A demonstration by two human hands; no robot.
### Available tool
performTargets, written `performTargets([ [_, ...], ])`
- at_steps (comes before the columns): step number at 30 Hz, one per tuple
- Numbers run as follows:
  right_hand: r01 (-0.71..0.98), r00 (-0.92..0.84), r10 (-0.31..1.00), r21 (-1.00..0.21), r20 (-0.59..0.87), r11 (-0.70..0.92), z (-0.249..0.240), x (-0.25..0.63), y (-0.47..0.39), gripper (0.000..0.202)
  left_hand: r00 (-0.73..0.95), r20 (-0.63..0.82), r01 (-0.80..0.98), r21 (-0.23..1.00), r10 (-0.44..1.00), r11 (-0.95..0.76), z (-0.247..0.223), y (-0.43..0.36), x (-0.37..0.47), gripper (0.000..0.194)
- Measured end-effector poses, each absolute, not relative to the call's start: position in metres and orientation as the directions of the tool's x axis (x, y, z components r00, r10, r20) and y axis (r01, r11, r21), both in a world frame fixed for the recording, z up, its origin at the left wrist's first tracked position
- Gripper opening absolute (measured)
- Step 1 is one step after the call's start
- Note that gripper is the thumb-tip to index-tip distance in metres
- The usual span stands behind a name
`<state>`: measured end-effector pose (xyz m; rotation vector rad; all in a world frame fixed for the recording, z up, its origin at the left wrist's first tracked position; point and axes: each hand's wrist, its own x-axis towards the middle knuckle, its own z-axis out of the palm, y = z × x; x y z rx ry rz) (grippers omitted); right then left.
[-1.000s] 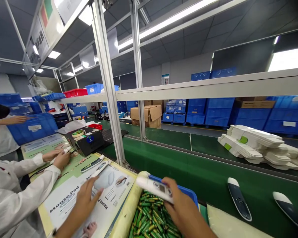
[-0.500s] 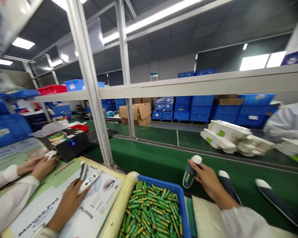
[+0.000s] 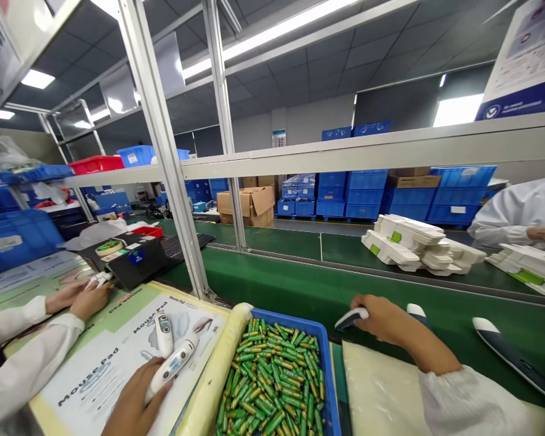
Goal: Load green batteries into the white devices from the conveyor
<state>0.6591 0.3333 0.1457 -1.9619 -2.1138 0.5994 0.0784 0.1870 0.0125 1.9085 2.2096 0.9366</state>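
My left hand grips a white handheld thermometer with a small display, over the printed mouse pad. A second white thermometer lies on the pad just beyond it. Out over the green belt, my right hand is closed on a dark-backed thermometer with a white end, tilted low near the belt surface; my fingers partly cover it. Two similar thermometers rest on the belt to the right: one partly behind my forearm, the other in full view.
A blue bin of green batteries stands between my arms, beside a yellow foam roll. Metal posts rise behind. White cartons are stacked across the belt. A co-worker's hands work at left; another person sits at right.
One thermometer has left my left hand and lies on the mouse pad; that hand moved nearer with the other. My right hand turned its thermometer from upright to nearly flat, lower over the belt.
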Motion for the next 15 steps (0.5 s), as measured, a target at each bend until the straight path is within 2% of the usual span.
performTargets([
  [3, 0.982, 0.000, 0.978, -0.183, -0.207, -0.039, 0.147, 0.662, 0.325, 0.027, -0.219, 0.330, 0.869, 0.493, 0.918, 0.030, 0.009, 0.179, 0.081, 0.058],
  [5, 0.991, 0.021, 0.985, -0.129, -0.170, -0.044, 0.150, 0.656, 0.320, 0.028, -0.225, 0.336, 0.866, 0.500, 0.915, 0.029, 0.008, 0.178, 0.083, 0.058],
  [6, 0.987, -0.005, 0.996, -0.158, -0.090, -0.009, 0.153, 0.648, 0.317, 0.031, -0.227, 0.334, 0.864, 0.502, 0.915, 0.031, 0.008, 0.178, 0.084, 0.058],
  [8, 0.937, -0.082, 0.980, -0.320, 0.182, 0.138, 0.159, 0.620, 0.308, 0.042, -0.223, 0.320, 0.864, 0.502, 0.921, 0.035, 0.009, 0.178, 0.085, 0.056],
  [10, 0.803, -0.036, 0.887, -0.515, 0.460, 0.300, 0.158, 0.577, 0.296, 0.052, -0.217, 0.304, 0.865, 0.501, 0.928, 0.038, 0.011, 0.178, 0.087, 0.054],
  [11, 0.730, 0.005, 0.841, -0.577, 0.541, 0.367, 0.153, 0.552, 0.289, 0.054, -0.217, 0.300, 0.864, 0.502, 0.929, 0.039, 0.012, 0.178, 0.088, 0.054],
  [12, 0.676, 0.029, 0.818, -0.614, 0.574, 0.407, 0.146, 0.528, 0.283, 0.053, -0.219, 0.298, 0.862, 0.505, 0.929, 0.041, 0.013, 0.177, 0.089, 0.054],
  [15, 0.654, -0.229, 0.808, -0.530, 0.543, 0.540, 0.121, 0.475, 0.272, 0.050, -0.239, 0.290, 0.852, 0.521, 0.927, 0.057, 0.016, 0.175, 0.091, 0.056],
])
